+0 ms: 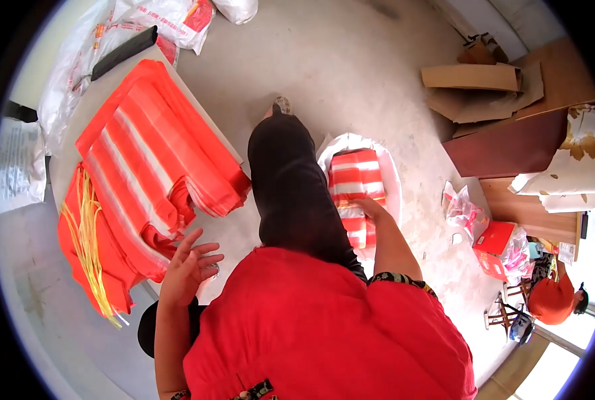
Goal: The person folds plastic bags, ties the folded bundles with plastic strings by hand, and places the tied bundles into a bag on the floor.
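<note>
My left hand (189,265) is raised with its fingers spread, holding nothing, beside the near edge of a pile of red-and-white striped plastic bags (127,160). The pile lies on a table at the left, its near end folded and bunched. Yellow tie strips (87,233) hang across the red sheets at its left side. On my right, a striped bundle of bags (356,175) sits inside a white sack (392,175). My right hand (367,208) rests on top of that bundle, fingers extended over it; their tips are hard to make out.
A black bar (125,53) lies at the table's far end, near white printed sacks (167,23). An open cardboard box (474,90) and wooden furniture (511,143) stand right. Plastic bags, a red box (494,238) and a person in orange (552,300) are at the lower right.
</note>
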`<state>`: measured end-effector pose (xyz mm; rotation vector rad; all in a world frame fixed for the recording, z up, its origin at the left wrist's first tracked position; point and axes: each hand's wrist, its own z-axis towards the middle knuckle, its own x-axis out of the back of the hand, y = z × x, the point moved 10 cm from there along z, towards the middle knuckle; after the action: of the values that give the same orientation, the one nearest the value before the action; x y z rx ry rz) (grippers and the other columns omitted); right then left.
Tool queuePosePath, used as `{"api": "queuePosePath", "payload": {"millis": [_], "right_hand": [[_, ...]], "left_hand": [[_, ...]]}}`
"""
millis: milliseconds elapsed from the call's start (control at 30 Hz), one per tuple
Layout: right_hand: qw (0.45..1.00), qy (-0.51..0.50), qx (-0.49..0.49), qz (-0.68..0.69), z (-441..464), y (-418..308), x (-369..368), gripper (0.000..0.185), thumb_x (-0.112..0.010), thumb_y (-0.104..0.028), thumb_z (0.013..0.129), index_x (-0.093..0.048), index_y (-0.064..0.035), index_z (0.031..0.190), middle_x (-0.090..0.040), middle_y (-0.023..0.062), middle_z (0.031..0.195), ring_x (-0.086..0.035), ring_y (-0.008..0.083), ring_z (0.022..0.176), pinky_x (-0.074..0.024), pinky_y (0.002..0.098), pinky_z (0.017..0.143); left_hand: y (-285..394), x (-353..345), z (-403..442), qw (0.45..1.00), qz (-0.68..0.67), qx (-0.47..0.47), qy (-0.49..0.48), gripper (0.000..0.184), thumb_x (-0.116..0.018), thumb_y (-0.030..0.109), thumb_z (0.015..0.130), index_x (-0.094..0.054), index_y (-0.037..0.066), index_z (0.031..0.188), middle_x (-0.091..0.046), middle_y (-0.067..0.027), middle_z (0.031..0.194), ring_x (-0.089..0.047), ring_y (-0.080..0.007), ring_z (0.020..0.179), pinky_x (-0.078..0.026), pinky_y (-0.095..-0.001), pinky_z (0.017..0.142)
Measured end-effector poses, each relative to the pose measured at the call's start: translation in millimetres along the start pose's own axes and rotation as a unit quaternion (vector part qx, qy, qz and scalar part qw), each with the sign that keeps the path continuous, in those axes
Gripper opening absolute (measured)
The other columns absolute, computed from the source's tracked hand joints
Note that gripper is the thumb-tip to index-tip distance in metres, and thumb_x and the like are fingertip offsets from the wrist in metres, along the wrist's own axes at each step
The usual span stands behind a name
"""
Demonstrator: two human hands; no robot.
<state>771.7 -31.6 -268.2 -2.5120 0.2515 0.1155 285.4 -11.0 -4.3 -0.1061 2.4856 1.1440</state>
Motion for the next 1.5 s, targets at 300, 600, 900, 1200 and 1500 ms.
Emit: {"api": "queuePosePath", "payload": {"millis": [300, 600, 900, 1200, 1500], "right_hand": [[0.994, 0.054, 0.045, -0.081, 30.0, 14.5, 23.3, 0.060, -0.076, -0.034, 0.092, -0.058, -0.0050, 0.142, -0.068, 0.0079, 0.127, -0.063, 0.0199, 0.118, -0.0480, 0.0383, 0.104], [0.974, 0.076, 0.079, -0.198, 25.5, 20.2, 31.1, 0.070, -0.072, -0.043, 0.097, -0.053, -0.0004, 0.149, -0.068, 0.0141, 0.133, -0.062, 0.0277, 0.124, -0.0470, 0.0386, 0.107], [0.777, 0.289, 0.295, -0.474, -45.9, -30.9, -2.4, 0.069, -0.080, -0.023, 0.088, -0.051, -0.0123, 0.150, -0.044, 0.0173, 0.159, -0.040, 0.0385, 0.147, -0.0392, 0.0485, 0.118], [0.639, 0.162, 0.288, -0.694, -7.3, 0.2, -39.2, 0.066, -0.069, -0.041, 0.096, -0.048, -0.0221, 0.156, -0.015, 0.0136, 0.176, -0.012, 0.0349, 0.163, -0.0122, 0.0510, 0.131], [0.630, 0.135, 0.314, -0.697, -48.6, 23.2, -44.7, 0.059, -0.068, -0.035, 0.096, -0.053, -0.0182, 0.151, -0.026, 0.0178, 0.171, -0.021, 0.0389, 0.160, -0.0212, 0.0566, 0.128]], "left_hand": [[-6.9, -12.7, 15.3, 0.999, -0.029, 0.005, -0.039, 0.059, -0.054, 0.031, 0.110, -0.035, 0.009, 0.161, -0.062, -0.0203, 0.141, -0.069, -0.0323, 0.121, -0.061, -0.0385, 0.092], [-17.4, -11.1, 14.4, 0.998, -0.036, 0.010, -0.055, 0.063, -0.054, 0.041, 0.109, -0.035, 0.008, 0.160, -0.061, -0.0197, 0.142, -0.068, -0.0331, 0.122, -0.061, -0.0389, 0.092], [-32.8, 3.3, 11.8, 0.999, -0.043, 0.014, -0.027, 0.070, -0.057, 0.048, 0.106, -0.036, 0.008, 0.159, -0.060, -0.0199, 0.143, -0.067, -0.0338, 0.122, -0.061, -0.0386, 0.091], [-34.8, -5.3, 9.2, 0.999, -0.047, 0.022, -0.011, 0.065, -0.056, 0.046, 0.107, -0.040, 0.008, 0.157, -0.061, -0.0196, 0.140, -0.068, -0.0333, 0.120, -0.062, -0.0380, 0.090], [-45.6, 3.3, 3.2, 0.998, -0.064, 0.014, -0.003, 0.063, -0.055, 0.047, 0.108, -0.041, 0.009, 0.156, -0.061, -0.0189, 0.141, -0.068, -0.0327, 0.120, -0.062, -0.0367, 0.089]]}}
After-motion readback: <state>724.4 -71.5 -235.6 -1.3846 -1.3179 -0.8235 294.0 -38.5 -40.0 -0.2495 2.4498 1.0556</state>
